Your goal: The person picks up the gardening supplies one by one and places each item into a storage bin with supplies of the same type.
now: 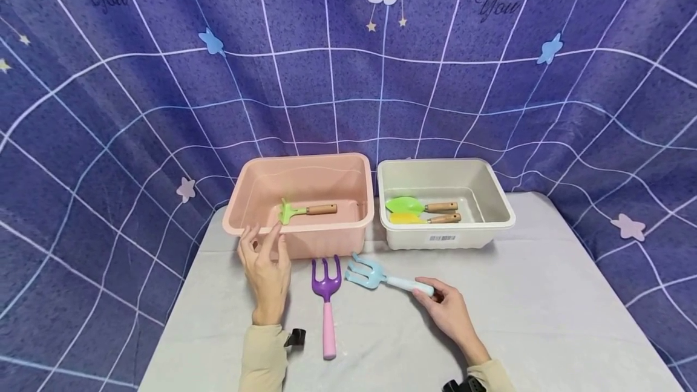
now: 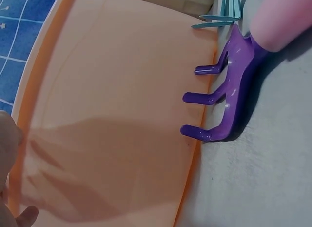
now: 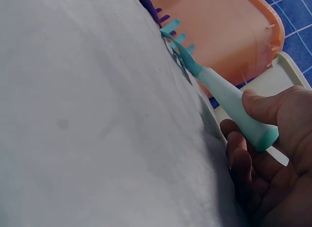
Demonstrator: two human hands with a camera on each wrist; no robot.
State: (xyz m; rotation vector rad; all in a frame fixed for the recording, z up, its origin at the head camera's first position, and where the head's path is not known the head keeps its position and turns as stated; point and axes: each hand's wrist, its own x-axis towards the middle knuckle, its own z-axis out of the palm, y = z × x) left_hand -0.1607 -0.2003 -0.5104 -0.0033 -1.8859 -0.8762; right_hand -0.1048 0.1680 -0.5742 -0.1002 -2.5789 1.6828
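Observation:
My right hand [image 1: 449, 313] grips the pale handle end of a light-blue hand fork [image 1: 367, 272]. In the right wrist view, the thumb lies over the handle [image 3: 234, 102] with fingers beneath it. The tines point left, close to the pink bin's front; whether they touch the table is unclear. My left hand [image 1: 267, 274] rests with spread fingers at the front rim of the pink bin [image 1: 321, 242]. Between the hands lies a purple hand fork [image 1: 327, 286] with a pink handle, its tines against or near the bin wall in the left wrist view.
Inside the pink bin lies a small green rake [image 1: 291, 212] with a wooden handle. The white bin [image 1: 446, 236] to its right holds a green trowel [image 1: 405, 205] and a yellow tool [image 1: 407, 218], both wooden-handled. A blue curtain [image 1: 348, 77] hangs behind the grey-covered table [image 1: 544, 307].

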